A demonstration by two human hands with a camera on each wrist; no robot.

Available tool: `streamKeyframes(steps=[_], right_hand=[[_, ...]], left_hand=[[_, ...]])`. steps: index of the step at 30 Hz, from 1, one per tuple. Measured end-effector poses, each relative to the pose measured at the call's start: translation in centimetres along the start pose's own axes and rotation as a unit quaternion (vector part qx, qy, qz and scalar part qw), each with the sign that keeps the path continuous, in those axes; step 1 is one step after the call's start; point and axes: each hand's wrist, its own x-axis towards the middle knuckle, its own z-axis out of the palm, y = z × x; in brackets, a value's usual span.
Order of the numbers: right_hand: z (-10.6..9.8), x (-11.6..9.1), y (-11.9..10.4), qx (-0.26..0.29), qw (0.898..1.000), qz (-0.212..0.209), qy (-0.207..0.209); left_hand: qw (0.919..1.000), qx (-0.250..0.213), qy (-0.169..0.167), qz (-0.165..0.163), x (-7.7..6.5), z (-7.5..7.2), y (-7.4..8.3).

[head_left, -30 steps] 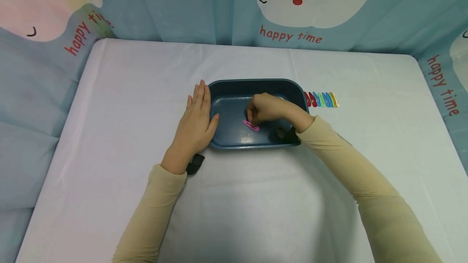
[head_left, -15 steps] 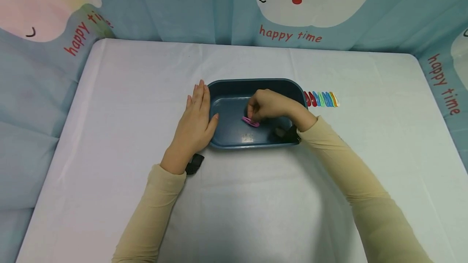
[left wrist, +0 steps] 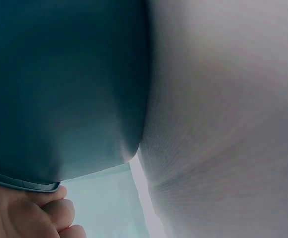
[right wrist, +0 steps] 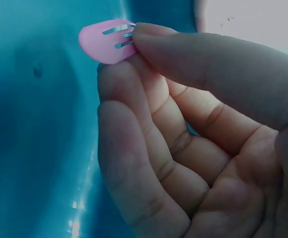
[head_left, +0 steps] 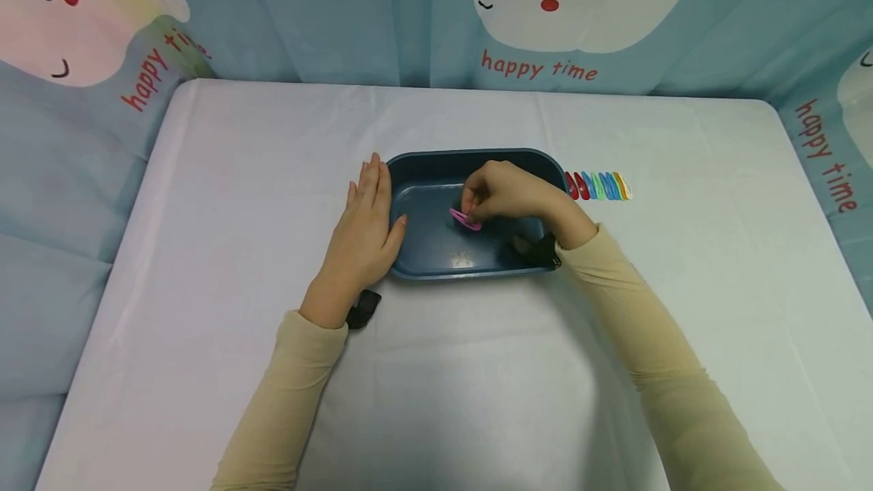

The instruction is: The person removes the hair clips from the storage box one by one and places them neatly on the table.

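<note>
A pink snap hair clip [head_left: 465,220] is pinched between the thumb and fingers of my right hand [head_left: 510,192], above the floor of a dark blue rectangular bin [head_left: 470,276]. The right wrist view shows the hair clip [right wrist: 101,42] close up, its slotted part reaching under the thumb. My left hand [head_left: 361,237] lies along the bin's left rim with its fingers straight. In the left wrist view, the outer wall of the bin [left wrist: 84,114] fills much of the picture, and the fingers of my left hand [left wrist: 32,215] touch its rim.
Beyond the bin's right side, a row of several hair clips [head_left: 602,186] in red, blue, green, yellow and white lies on the white tablecloth [head_left: 696,248]. A blue curtain [head_left: 355,14] with cartoon prints hangs behind the table.
My right hand has moved slightly upward in the head view, away from the bin's near wall, carrying the pink hair clip. My left hand stays at the rim.
</note>
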Motion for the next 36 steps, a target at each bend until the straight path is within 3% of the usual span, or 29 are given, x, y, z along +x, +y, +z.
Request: streamKeyframes(steps=[15,36], right_hand=[[-1.1,-2.2,0.9,0.06,0.996,-0.035,0.049],[-2.9,-6.4,2.5,0.119,0.987,0.001,0.111]], left_hand=[[1.0,-0.001,-0.003,0.0,0.0,0.1,0.1],[1.0,-0.001,-0.003,-0.002,0.0,0.1,0.1]])
